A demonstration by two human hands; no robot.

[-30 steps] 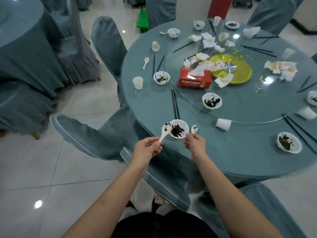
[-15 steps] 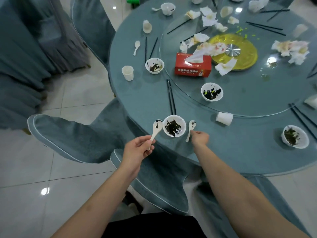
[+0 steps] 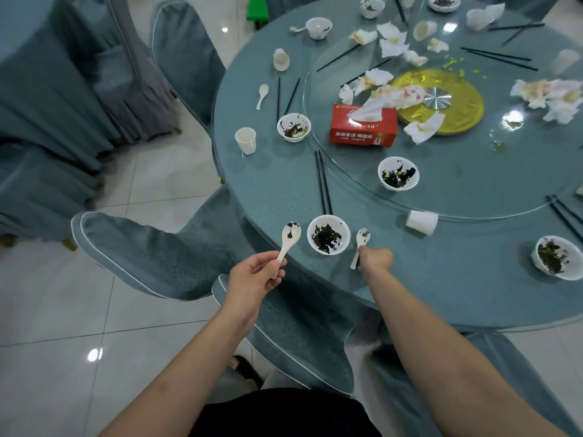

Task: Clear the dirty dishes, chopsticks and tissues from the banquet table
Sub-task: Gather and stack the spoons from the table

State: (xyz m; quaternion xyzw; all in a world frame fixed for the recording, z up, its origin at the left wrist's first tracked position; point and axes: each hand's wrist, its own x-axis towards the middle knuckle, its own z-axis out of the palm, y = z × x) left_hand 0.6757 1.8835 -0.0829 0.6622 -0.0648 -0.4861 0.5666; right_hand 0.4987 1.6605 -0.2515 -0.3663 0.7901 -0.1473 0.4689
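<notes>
A round banquet table [image 3: 441, 279] with a blue-grey cloth carries dirty dishes. At its near edge stands a small white bowl [image 3: 328, 234] smeared with dark leftovers. My left hand [image 3: 255, 274] holds a dirty white spoon [image 3: 290, 236] by its handle, just left of that bowl. A second white spoon [image 3: 362, 239] lies right of the bowl, and my right hand [image 3: 375, 258] pinches its handle. A pair of black chopsticks [image 3: 323, 181] lies behind the bowl. Crumpled tissues [image 3: 391, 42] litter the glass turntable [image 3: 473, 190].
More dirty bowls [image 3: 398, 173] [image 3: 294, 127] [image 3: 556, 257], paper cups [image 3: 246, 140] [image 3: 421, 222], a red tissue box [image 3: 362, 127] and a yellow plate [image 3: 441, 99] sit on the table. Covered chairs [image 3: 151, 253] [image 3: 290, 329] stand between me and the table edge.
My right hand has dropped from the bowl's rim onto the handle of the spoon to its right. My left hand keeps its spoon. The view has moved closer and tilted down.
</notes>
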